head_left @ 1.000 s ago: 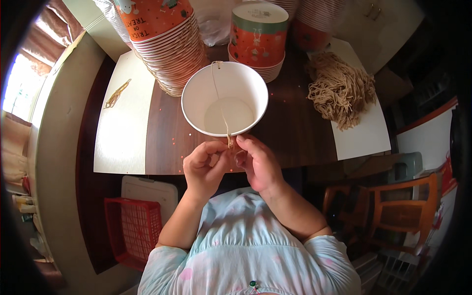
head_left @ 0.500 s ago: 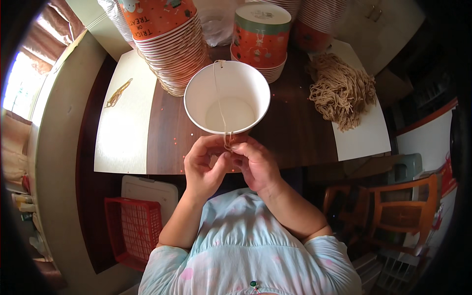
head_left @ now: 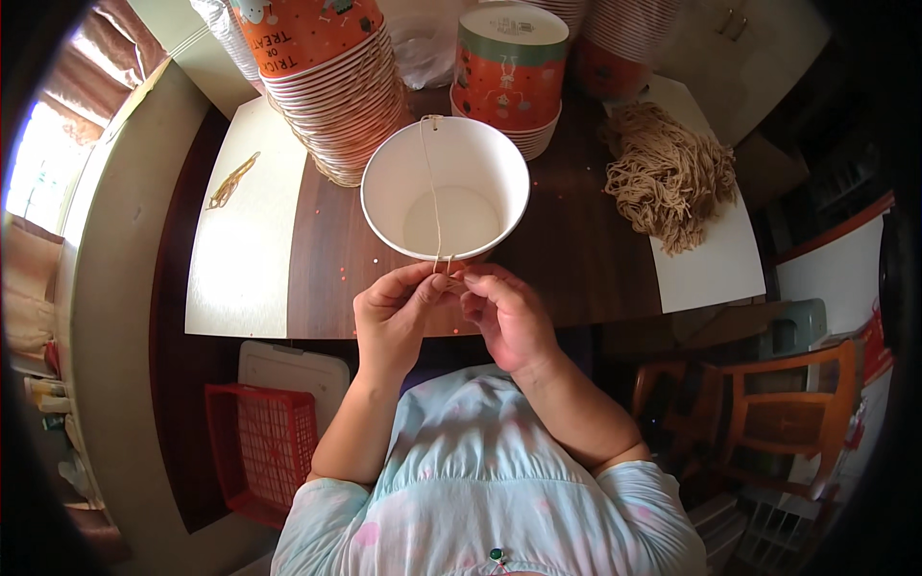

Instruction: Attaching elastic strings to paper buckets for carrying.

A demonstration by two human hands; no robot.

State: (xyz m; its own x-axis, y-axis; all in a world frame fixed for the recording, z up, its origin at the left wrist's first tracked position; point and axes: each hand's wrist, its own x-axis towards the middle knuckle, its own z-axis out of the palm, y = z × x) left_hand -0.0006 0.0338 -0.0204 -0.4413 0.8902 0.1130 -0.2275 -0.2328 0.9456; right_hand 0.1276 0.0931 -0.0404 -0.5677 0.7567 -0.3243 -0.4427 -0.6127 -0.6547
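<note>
A white-lined paper bucket [head_left: 444, 182] stands upright at the table's front middle, its mouth facing me. Thin tan string [head_left: 435, 206] runs from a hole in its far rim across the opening to the near rim. Just below that rim, my left hand [head_left: 396, 305] pinches the string between thumb and fingers. My right hand [head_left: 509, 312] pinches the string close beside it, thumb against the fingers. The fingertips of both hands nearly meet, and they hide the string's ends.
Behind the bucket stand a tall stack of orange paper buckets [head_left: 331, 106] and an upside-down orange bucket stack [head_left: 509, 82]. A heap of tan strings [head_left: 667, 178] lies at the right, a few strings [head_left: 233, 180] at the left. Below left is a red plastic basket [head_left: 261, 446]; a wooden chair [head_left: 788, 408] stands right.
Both hands have shifted slightly apart at the near rim. My left thumb has risen and now presses on the string against the fingers. The bucket has hardly moved.
</note>
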